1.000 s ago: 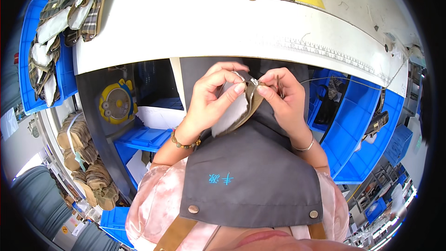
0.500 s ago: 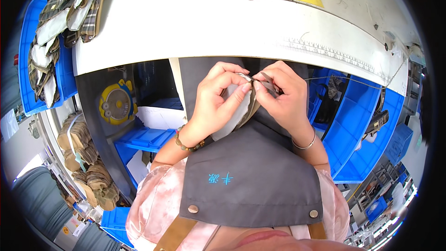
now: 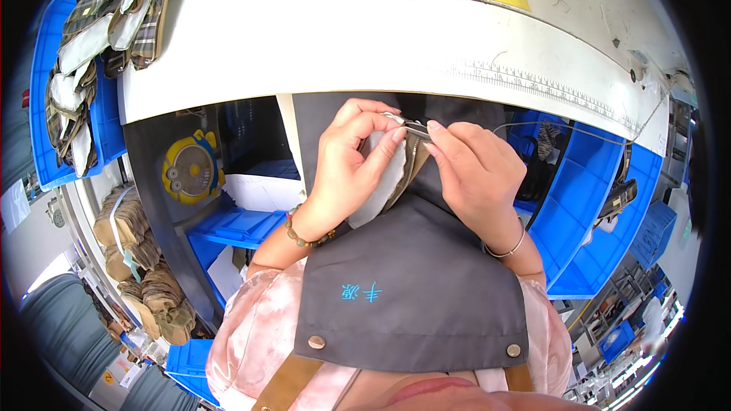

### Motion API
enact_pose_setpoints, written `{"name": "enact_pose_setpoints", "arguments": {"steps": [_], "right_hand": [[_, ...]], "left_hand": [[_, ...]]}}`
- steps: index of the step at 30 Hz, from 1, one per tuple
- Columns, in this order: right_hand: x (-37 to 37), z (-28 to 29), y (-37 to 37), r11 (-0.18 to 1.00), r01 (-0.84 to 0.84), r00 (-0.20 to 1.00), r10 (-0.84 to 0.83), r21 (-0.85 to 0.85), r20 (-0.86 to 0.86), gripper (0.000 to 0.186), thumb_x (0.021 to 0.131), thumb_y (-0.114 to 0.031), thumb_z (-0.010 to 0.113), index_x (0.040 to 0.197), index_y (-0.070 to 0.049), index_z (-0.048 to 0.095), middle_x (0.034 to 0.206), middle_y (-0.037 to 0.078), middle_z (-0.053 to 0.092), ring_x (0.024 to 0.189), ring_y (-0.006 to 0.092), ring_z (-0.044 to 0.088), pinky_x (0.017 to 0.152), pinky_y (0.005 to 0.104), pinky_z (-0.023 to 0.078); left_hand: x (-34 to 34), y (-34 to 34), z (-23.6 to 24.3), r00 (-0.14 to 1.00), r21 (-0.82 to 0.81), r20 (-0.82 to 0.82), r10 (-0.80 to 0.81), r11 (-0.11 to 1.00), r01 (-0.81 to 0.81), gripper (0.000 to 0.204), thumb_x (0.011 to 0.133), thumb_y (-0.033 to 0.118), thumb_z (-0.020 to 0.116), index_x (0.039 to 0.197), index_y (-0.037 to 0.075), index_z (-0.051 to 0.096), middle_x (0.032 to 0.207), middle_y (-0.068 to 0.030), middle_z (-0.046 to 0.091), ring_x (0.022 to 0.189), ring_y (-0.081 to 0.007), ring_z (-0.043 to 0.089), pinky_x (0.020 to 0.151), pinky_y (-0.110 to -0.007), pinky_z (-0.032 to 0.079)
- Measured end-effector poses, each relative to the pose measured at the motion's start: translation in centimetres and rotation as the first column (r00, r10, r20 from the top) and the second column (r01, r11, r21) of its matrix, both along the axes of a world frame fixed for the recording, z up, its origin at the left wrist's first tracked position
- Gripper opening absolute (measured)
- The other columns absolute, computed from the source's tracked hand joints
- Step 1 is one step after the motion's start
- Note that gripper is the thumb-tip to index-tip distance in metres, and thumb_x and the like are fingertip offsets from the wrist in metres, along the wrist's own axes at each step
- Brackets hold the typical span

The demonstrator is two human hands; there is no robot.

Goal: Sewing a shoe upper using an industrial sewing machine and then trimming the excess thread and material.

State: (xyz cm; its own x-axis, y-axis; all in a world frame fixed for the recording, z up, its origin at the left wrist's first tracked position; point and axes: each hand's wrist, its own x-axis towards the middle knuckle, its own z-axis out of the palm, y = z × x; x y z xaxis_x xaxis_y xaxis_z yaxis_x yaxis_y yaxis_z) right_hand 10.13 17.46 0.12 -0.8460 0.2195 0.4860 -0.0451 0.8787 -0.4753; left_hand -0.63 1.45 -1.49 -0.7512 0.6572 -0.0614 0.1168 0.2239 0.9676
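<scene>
Both hands pinch together at the worktop (image 3: 320,38) edge: left hand (image 3: 354,160) grips the soft, floppy fabric piece (image 3: 381,183), right hand (image 3: 476,171) clamps its small metal zipper pull (image 3: 415,128). Light, limp stuff; best held by the edges.

I have just one view here, a fisheye camera worn on the person's head, and it looks steeply down over the chest. The grey apron (image 3: 411,289) fills the lower centre of the frame, very near the lens. The left hand (image 3: 346,164) and right hand (image 3: 476,171) meet at mid-frame, close up. The white table (image 3: 304,38) bends across the upper half, its straight edge curving toward the rim. Blue bins (image 3: 594,205) sit further off at the right, and the frame corners are black. No second view shares any of this scene.
</scene>
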Motion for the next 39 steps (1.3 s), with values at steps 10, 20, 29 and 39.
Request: {"name": "enact_pose_setpoints", "arguments": {"steps": [10,20,29,39], "right_hand": [[0.0,-0.7,0.0,0.994,0.010,1.000,-0.008,0.112,-0.015,0.033,0.068,-0.003,0.070,0.100,-0.008,0.074,0.084,-0.001,0.062,0.057,0.0120,0.053,0.050,0.0278,0.038],[-0.5,-1.0,0.0,0.991,0.015,0.999,-0.010,0.129,-0.040,0.029,0.069,-0.003,0.071,0.098,-0.008,0.073,0.083,-0.001,0.062,0.056,0.0114,0.052,0.049,0.0271,0.038],[-0.7,-1.8,-0.4,0.999,0.024,0.998,-0.022,0.048,-0.050,0.030,0.068,-0.001,0.072,0.098,-0.007,0.073,0.083,0.000,0.063,0.058,0.0123,0.055,0.049,0.0257,0.041],[-1.2,0.6,-0.1,0.820,0.087,0.986,0.011,-0.566,0.168,0.021,0.071,-0.001,0.074,0.091,-0.004,0.067,0.076,0.006,0.061,0.061,0.0150,0.062,0.057,0.0266,0.049]], "left_hand": [[0.2,0.1,-0.4,0.998,0.027,-0.059,0.021,0.999,-0.019,0.007,0.087,0.004,0.073,0.092,0.000,0.069,0.103,-0.0114,0.066,0.087,-0.0172,0.063,0.070,-0.027,0.049],[0.1,0.1,-0.1,0.999,0.002,-0.047,0.003,1.000,-0.003,0.005,0.089,0.002,0.071,0.092,-0.001,0.069,0.104,-0.0087,0.064,0.092,-0.0124,0.060,0.077,-0.023,0.047],[0.2,0.0,-0.2,0.998,-0.051,-0.048,0.027,0.998,-0.029,0.005,0.088,0.002,0.072,0.092,0.000,0.069,0.102,-0.0075,0.063,0.085,-0.0101,0.058,0.071,-0.022,0.046],[0.5,0.2,0.1,0.997,0.016,-0.073,-0.007,1.000,0.008,0.007,0.083,0.002,0.073,0.088,0.001,0.069,0.102,-0.0125,0.065,0.091,-0.0211,0.065,0.075,-0.031,0.051]]}}
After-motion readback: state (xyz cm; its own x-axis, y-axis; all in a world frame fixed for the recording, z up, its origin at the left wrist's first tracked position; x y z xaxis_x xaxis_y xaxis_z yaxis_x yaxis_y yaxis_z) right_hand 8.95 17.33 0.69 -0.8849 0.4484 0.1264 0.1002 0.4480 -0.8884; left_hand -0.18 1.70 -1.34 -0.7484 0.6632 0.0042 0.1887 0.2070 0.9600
